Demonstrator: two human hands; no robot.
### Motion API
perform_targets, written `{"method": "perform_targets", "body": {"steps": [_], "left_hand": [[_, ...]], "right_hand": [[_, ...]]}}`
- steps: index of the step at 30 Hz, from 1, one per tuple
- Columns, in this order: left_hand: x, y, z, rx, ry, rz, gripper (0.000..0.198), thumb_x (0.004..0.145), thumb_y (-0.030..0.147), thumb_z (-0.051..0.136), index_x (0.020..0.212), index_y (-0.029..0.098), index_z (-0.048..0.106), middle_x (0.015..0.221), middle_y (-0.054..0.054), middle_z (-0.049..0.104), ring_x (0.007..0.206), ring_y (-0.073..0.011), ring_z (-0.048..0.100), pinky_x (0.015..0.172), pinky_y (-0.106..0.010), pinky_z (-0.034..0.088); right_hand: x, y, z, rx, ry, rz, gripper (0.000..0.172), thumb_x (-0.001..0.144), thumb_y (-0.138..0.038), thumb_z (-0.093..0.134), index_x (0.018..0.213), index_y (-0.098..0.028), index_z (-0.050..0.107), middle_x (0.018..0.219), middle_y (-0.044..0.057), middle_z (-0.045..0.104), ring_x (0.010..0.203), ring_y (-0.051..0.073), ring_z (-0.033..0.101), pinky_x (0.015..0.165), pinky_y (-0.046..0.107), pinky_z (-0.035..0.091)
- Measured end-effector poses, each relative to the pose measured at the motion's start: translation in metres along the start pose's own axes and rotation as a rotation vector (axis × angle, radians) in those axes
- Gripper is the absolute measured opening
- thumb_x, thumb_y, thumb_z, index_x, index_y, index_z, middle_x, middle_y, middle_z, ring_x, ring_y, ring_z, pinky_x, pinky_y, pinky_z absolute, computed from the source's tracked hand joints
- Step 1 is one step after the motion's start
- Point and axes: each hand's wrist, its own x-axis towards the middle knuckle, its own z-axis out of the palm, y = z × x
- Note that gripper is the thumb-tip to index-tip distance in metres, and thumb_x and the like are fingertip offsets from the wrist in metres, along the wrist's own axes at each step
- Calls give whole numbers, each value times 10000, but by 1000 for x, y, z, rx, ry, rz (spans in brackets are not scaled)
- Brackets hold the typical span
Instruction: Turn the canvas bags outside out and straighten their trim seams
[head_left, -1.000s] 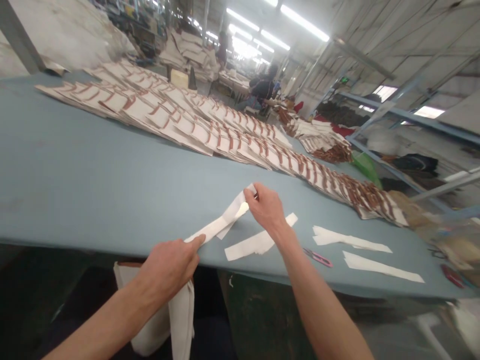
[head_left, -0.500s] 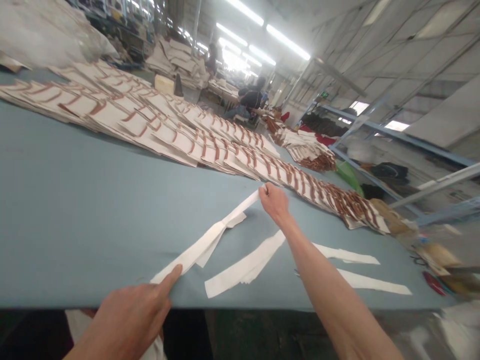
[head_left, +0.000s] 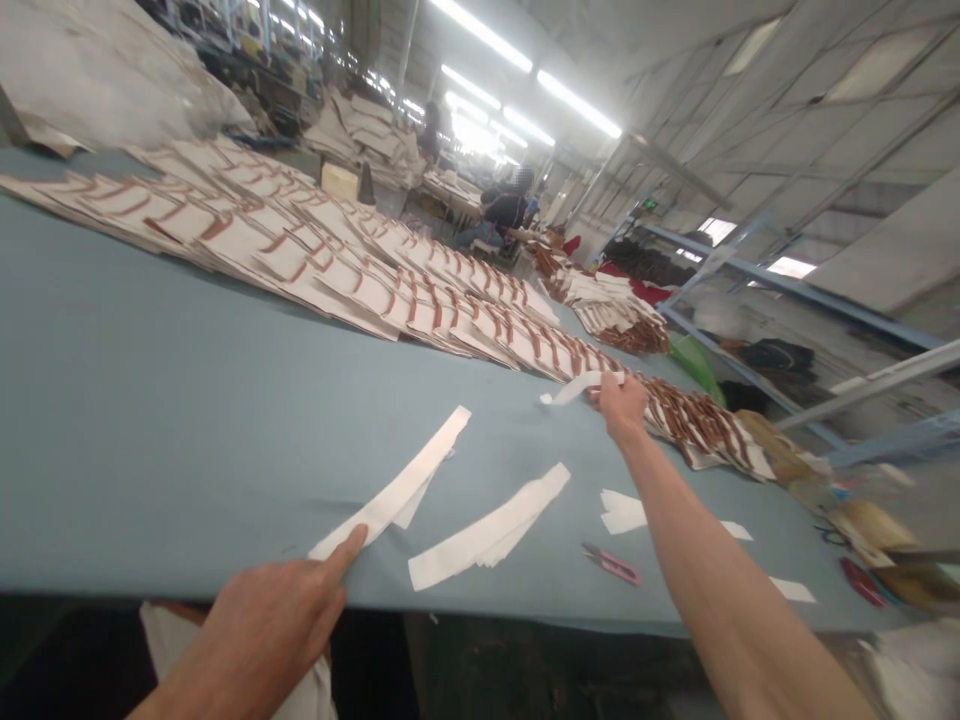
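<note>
Beyond the snips (head_left: 613,565), the right hand (head_left: 622,404) seems clamped on a strip (head_left: 574,386), fingertips blurred; left of the snips, the left hand's (head_left: 279,608) forefinger presses a pile (head_left: 411,483), other fingers unclear. Separating seems underway; next likely calls for steady pressing.

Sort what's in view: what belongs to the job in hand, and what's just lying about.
In the job:
Held strip, in the right hand
Strips under a finger of the left hand
Other strips alongside, probably

Apparently lying about:
Pink snips
Scissors
Brown-edged pieces, though perhaps related
</note>
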Motion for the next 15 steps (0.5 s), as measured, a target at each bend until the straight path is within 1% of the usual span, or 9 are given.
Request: {"method": "perform_targets", "body": {"steps": [2,5,7,8,10,12,13,14,15], "left_hand": [[-1,-2,1,2,22,-11,714,1128,86,367,1817,205,513,1120,-208,936,1077,-477,917,982,-627,720],[-4,-1,6,-25,83,-41,695,1179,135,376,1871,189,388,1133,-199,936,1095,-474,912,968,-588,709],[-9,0,12,-50,141,-72,685,1219,199,362,1899,160,290,1124,-191,938,1098,-464,911,933,-549,699],[-13,0,18,-68,181,-96,678,1233,231,347,1901,140,279,1119,-192,937,1097,-458,911,910,-528,689],[-22,-3,32,-123,281,-137,667,1227,258,317,1874,106,373,1144,-202,930,1063,-443,913,843,-485,655],[-31,-9,50,-255,419,-164,637,1187,289,328,1740,126,600,1118,-180,921,975,-413,910,768,-434,590],[-36,-12,58,-370,483,-171,599,1168,334,346,1607,158,714,1041,-145,911,921,-392,898,746,-410,555],[-41,-15,66,-522,516,-157,548,1156,401,368,1434,193,793,944,-106,885,872,-367,875,744,-389,526],[-47,-17,72,-689,520,-124,506,1147,484,397,1246,223,819,848,-66,837,835,-340,839,753,-370,505]], "right_hand": [[-11,-8,-15,154,-55,62,327,1156,-415,793,1374,-174,761,1295,92,807,1037,238,817,889,420,730],[-45,-28,-38,376,-145,68,278,1168,-434,775,1206,-158,779,1066,38,814,804,165,778,712,309,685],[-77,-42,-52,508,-215,41,339,1151,-478,775,1056,-153,777,905,17,808,646,129,718,579,246,612],[-95,-49,-59,568,-253,24,389,1122,-519,785,990,-153,777,849,30,816,595,126,701,531,231,582],[-133,-62,-71,669,-331,-13,478,1013,-626,846,931,-158,786,817,70,847,557,133,699,494,226,572],[-173,-74,-79,745,-415,-47,578,875,-731,909,928,-164,810,845,107,880,584,163,745,480,231,580],[-193,-80,-82,772,-460,-61,623,830,-770,924,940,-164,827,865,122,892,614,181,773,485,234,593],[-212,-85,-84,792,-505,-70,658,798,-796,936,950,-162,842,874,129,898,634,195,793,490,240,607],[-230,-91,-86,806,-548,-75,681,778,-813,947,949,-161,853,870,131,898,637,204,802,490,245,617]]}}
